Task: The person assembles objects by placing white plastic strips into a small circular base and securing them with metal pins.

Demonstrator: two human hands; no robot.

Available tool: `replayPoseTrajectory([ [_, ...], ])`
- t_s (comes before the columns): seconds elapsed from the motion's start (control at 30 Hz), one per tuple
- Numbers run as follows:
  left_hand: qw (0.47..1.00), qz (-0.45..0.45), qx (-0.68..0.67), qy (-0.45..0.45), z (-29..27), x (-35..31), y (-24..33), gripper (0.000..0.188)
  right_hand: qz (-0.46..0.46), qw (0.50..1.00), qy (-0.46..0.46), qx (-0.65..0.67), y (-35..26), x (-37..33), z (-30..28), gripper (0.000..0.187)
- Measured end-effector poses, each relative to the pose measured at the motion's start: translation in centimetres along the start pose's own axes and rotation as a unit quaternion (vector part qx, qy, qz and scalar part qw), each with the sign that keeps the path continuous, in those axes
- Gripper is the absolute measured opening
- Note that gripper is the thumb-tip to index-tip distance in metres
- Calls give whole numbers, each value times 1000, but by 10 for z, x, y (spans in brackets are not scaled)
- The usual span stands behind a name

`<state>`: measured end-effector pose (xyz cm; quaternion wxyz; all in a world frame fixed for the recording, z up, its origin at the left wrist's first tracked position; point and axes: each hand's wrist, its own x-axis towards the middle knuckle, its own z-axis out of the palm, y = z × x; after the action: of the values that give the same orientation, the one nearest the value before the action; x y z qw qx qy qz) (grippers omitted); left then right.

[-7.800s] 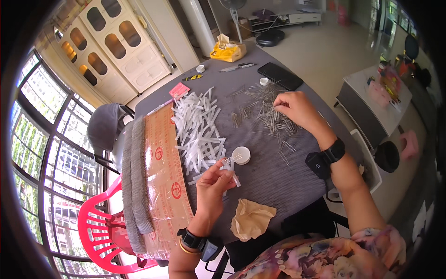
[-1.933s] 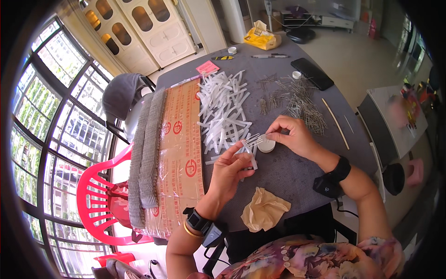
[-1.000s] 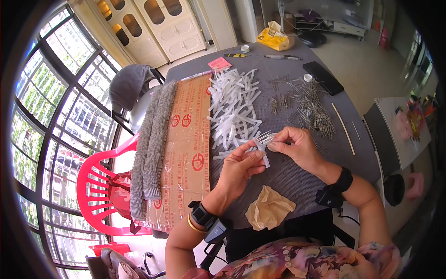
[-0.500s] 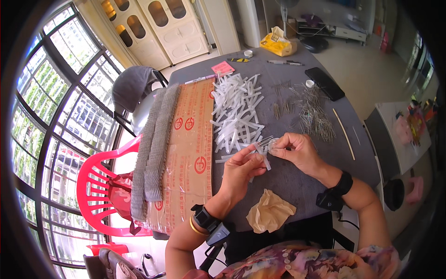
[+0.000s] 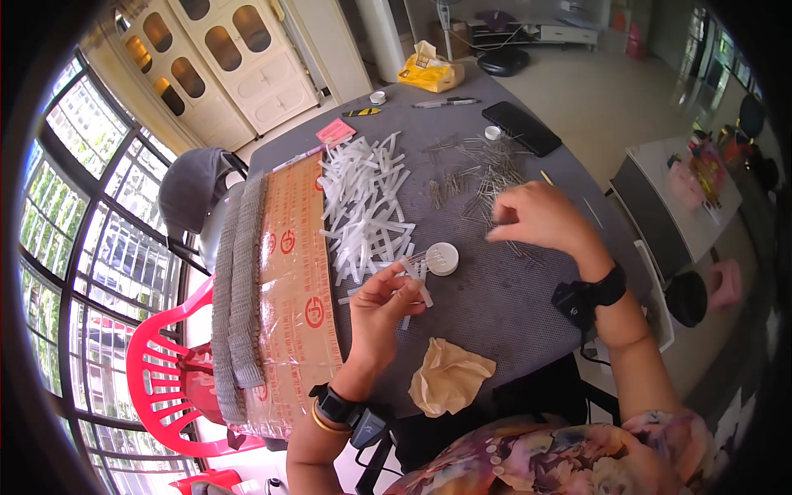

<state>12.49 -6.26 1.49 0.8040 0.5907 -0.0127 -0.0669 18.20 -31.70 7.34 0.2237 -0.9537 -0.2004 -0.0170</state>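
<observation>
My left hand (image 5: 384, 299) pinches a short white plastic strip (image 5: 426, 295) between thumb and fingers. Several thin metal pins (image 5: 418, 261) stick out past its fingertips, close to a small round white cap (image 5: 443, 259); whether they touch the cap I cannot tell. Beyond that hand lies a heap of white strips (image 5: 363, 198). My right hand (image 5: 540, 219) hovers, fingers bent and thumb apart, beside a pile of loose metal pins (image 5: 497, 169). Nothing shows between its fingers.
Left of the strips lies a brown printed cardboard sheet (image 5: 293, 272) with grey knitted rolls (image 5: 239, 289). Crumpled brown paper (image 5: 451, 377) is at the near edge. A black case (image 5: 521, 128), pens (image 5: 445, 103) and a yellow bag (image 5: 431, 70) lie farther back. A red chair (image 5: 148, 371) stands left.
My right hand has left the left hand and moved right, over to the pins. The white cap it was touching now shows uncovered. The whole view has shifted.
</observation>
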Motion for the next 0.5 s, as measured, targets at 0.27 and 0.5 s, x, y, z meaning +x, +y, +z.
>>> replayPoseTrajectory([
  [0.27, 999, -21, 27, 8, 0, -2, -1, 27, -43, 991, -98, -79, 11, -3, 25, 13],
  [0.5, 1000, -9, -18, -7, -2, -3, -5, 24, -75, 991, 77, -78, 17, -8, 29, 7],
])
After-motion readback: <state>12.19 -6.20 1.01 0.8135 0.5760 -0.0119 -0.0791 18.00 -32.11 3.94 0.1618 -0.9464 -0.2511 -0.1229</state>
